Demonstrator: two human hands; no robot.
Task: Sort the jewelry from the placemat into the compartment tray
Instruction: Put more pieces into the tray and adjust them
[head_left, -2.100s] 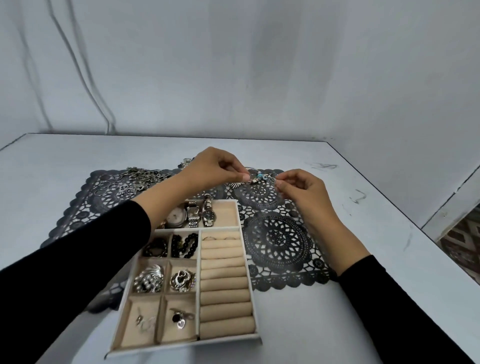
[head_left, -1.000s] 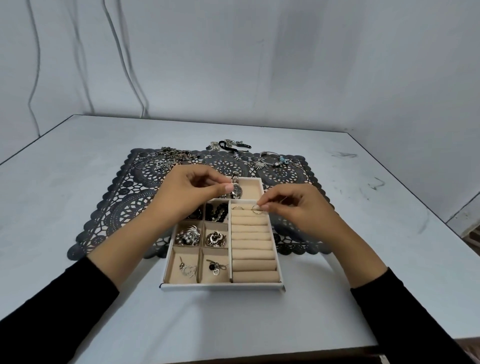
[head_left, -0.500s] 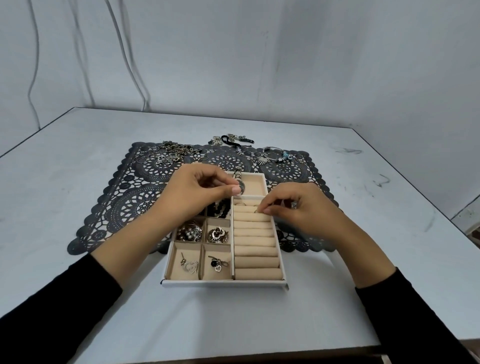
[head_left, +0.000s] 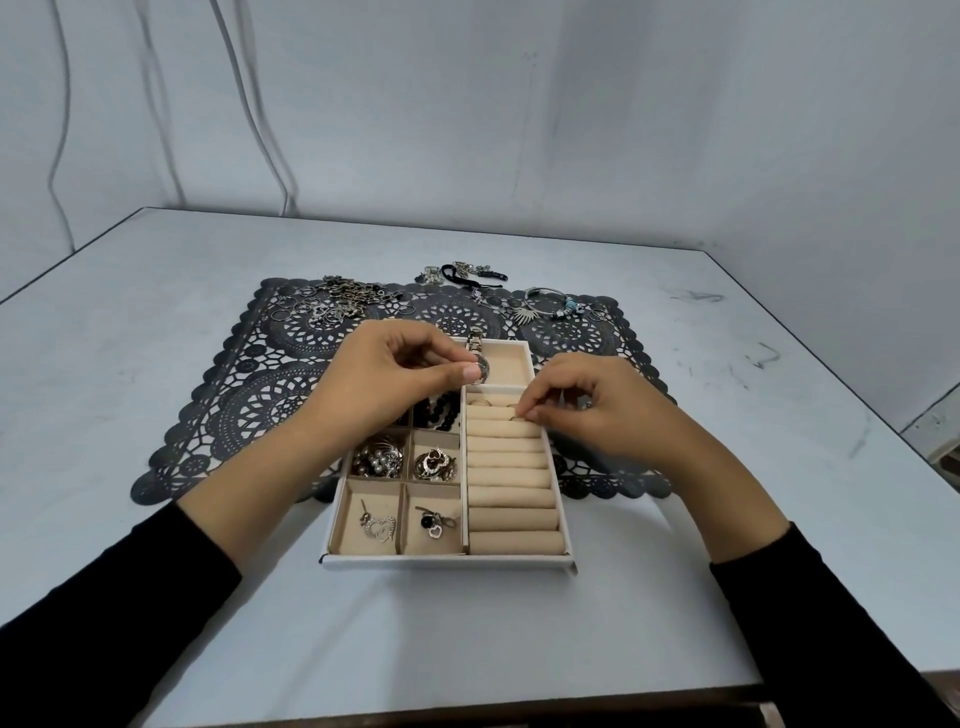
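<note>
Both hands have come near, from the bracelet (head_left: 550, 304) on the placemat (head_left: 249, 405) to the compartment tray (head_left: 447, 561). Right hand (head_left: 602, 415) pinches a ring (head_left: 514, 416) at the far left-to-right slot of the ring rolls (head_left: 511, 483); left hand (head_left: 400, 374) curled, hold uncertain.

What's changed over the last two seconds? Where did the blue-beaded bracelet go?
Both hands let go of the blue-beaded bracelet, now lying on the far right of the placemat, and came back to the tray. The right hand took a ring and lowered it among the far ring rolls, pinching it. The left hand stays curled beside the watch. Tray contents look unchanged.
</note>
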